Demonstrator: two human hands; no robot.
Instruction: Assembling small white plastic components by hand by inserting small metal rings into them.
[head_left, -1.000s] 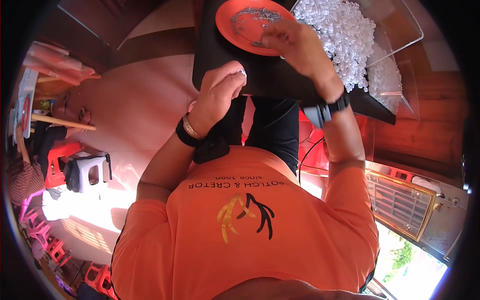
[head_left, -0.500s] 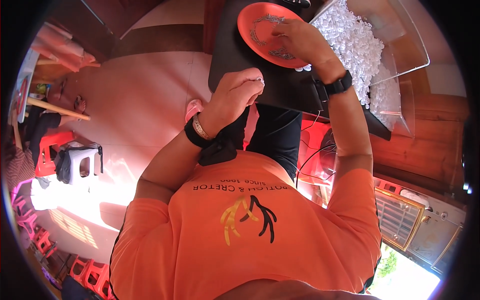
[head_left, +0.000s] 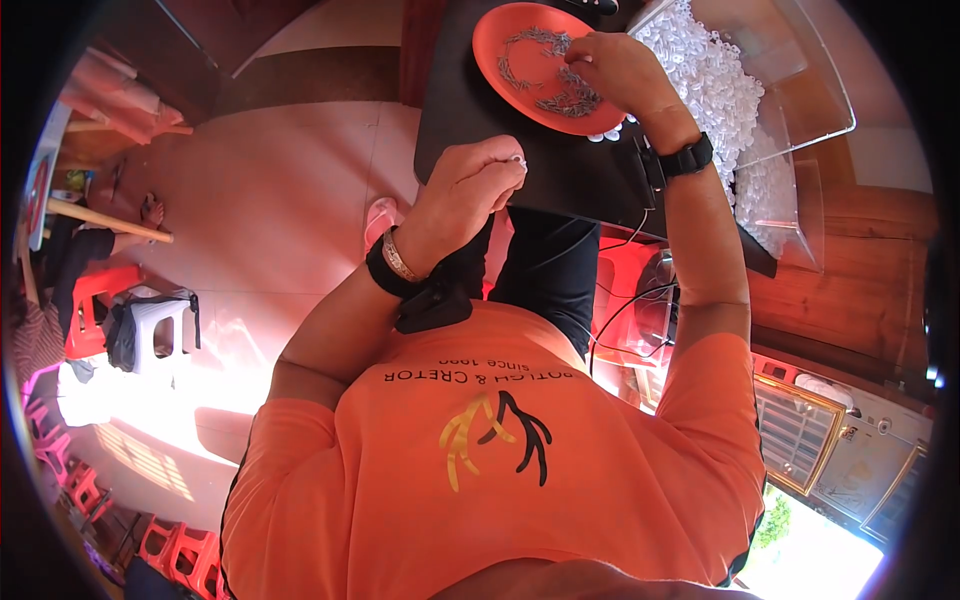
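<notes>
My left hand (head_left: 465, 195) is closed in front of the dark table's near edge, with a small white plastic piece (head_left: 519, 161) showing at its thumb and fingertip. Over the right side of an orange-red plate (head_left: 497, 82), my right hand (head_left: 628, 78) is closed, fingertips pinched together; whatever lies between them is too small to make out. Small grey nail-like metal pins (head_left: 570, 102) are spread round the plate in a loose ring. Several white pieces (head_left: 606, 134) lie on the table beside the plate's near rim.
A clear bin (head_left: 838, 128) heaped with white plastic pieces (head_left: 700, 85) stands right of the plate on the black table (head_left: 570, 175). Cables (head_left: 625, 300) hang below the table's edge. Stools (head_left: 160, 325) and another person's foot (head_left: 152, 212) are at the left.
My right hand has lifted back slightly to the right, from the pins toward the plate's right rim. My left hand stays nearly still, closed on the white piece.
</notes>
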